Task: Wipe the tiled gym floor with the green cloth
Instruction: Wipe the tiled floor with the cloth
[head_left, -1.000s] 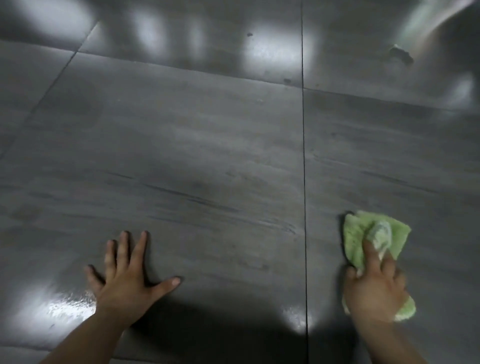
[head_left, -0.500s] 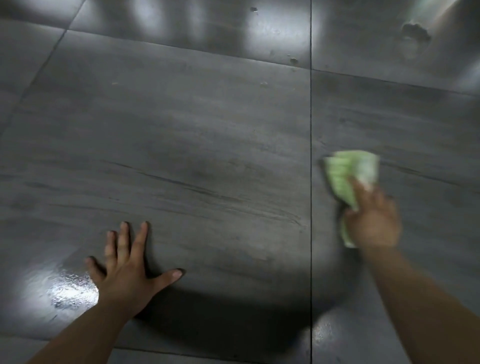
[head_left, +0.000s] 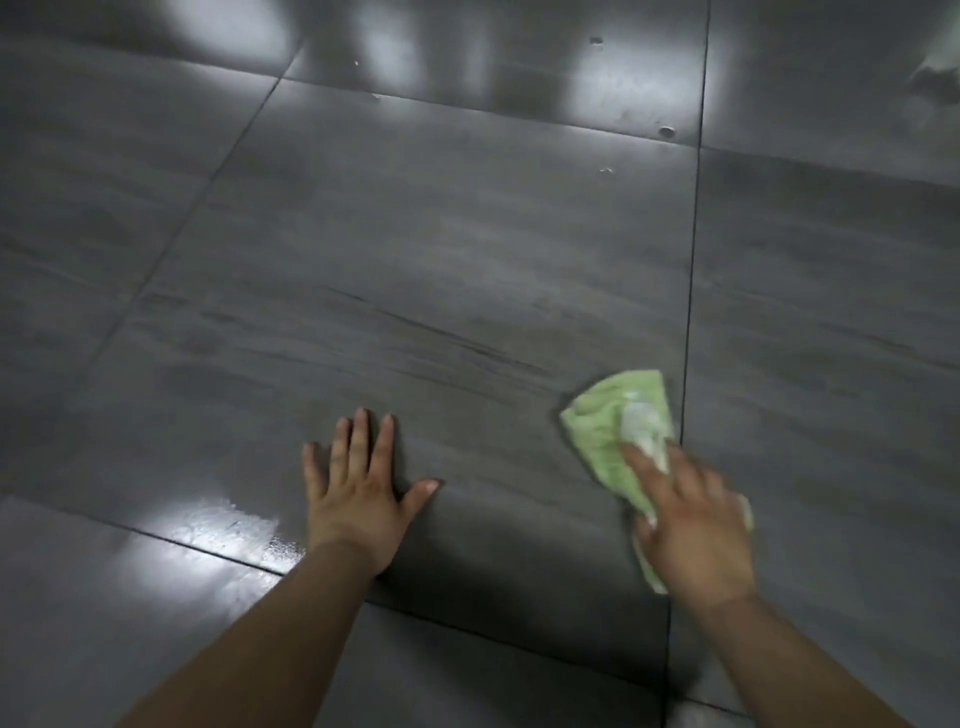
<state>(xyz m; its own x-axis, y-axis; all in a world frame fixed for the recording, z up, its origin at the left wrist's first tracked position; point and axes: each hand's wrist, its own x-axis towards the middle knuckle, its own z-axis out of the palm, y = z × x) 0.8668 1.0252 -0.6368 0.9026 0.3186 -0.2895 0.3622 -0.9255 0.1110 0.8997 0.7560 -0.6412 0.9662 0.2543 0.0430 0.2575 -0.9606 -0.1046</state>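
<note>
By the big tile's (head_left: 441, 234) right edge, you are pressing the green cloth (head_left: 613, 431) down under your flat right hand (head_left: 696, 525), left hand (head_left: 358, 499) spread flat nearby, far specks (head_left: 666, 131) seemingly waiting unwiped.

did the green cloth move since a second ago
Yes. The green cloth has crossed leftward over the grout line, onto the tile under the left hand.
</note>
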